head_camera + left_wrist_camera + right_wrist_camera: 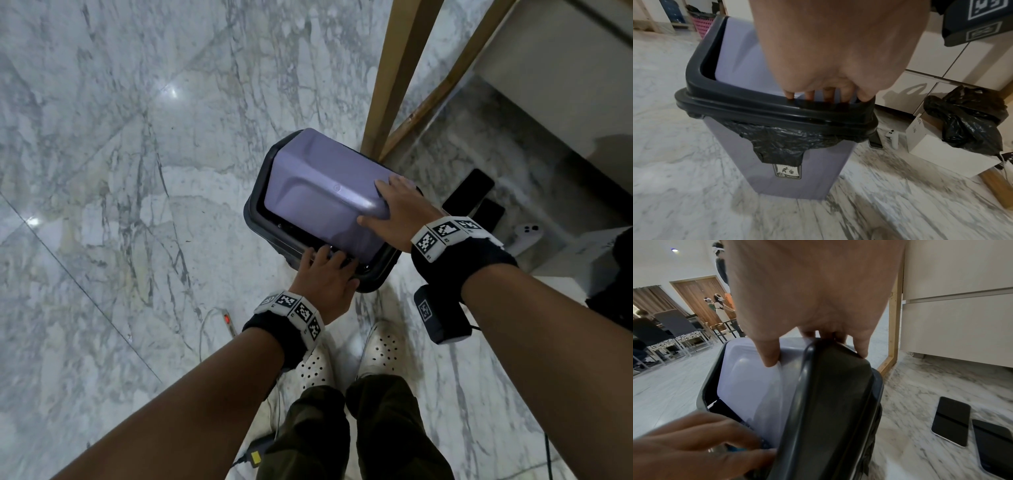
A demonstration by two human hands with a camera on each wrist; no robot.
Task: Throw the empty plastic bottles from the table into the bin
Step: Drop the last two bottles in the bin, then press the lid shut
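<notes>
The right hand (397, 209) lies on the near right corner of the lilac swing lid (322, 192), with the thumb on the lid face and the other fingers bent over the dark frame edge, so it grips that corner. The left hand (325, 277) is at the near edge of the bin (797, 178); its fingertips (789, 95) reach into the gap between the lid and the black rim (735, 104). In the right wrist view something clear and blue (733, 449) shows under these fingers at the gap, but it is blurred and I cannot tell if it is a bottle or if the hand holds it. The two hands are apart, each on its own side of the lid.

The bin stands on a floor of white marble with grey veins (102, 171). A black bag liner (781, 142) hangs out under the rim. Just behind the bin is a wooden leg (387, 85). To the right, two dark phones (950, 420) lie flat on the floor, near a white controller (527, 234) and a white box with a black plastic bag (966, 120) on it. Pale cabinet fronts (957, 321) close the right side.
</notes>
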